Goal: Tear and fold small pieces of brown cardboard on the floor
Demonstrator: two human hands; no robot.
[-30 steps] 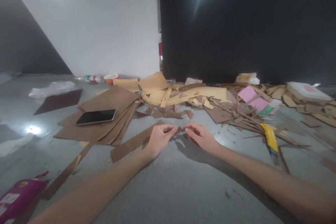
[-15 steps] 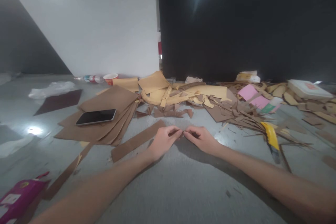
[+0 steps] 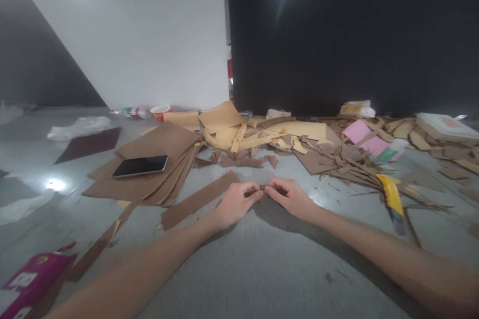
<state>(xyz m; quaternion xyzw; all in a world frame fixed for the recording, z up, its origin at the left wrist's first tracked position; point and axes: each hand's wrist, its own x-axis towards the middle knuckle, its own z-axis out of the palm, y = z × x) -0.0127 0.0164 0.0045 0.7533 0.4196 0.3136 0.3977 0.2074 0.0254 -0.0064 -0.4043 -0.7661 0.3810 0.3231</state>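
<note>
My left hand and my right hand meet fingertip to fingertip over the grey surface. Between their pinched fingers is a small brown piece of paper or card, mostly covered by the fingertips. Just left of my left hand lies a long brown paper strip, slanting away from me. Beyond both hands are small torn brown scraps.
A phone rests on stacked brown sheets at left. Yellow and brown offcuts spread along the back. To the right lies a yellow-handled cutter. A purple packet sits front left, and a white box back right.
The view has shifted slightly, so things sit a little further right. Both hands keep their pinch, and a bit more of the small brown piece shows between the fingertips.
</note>
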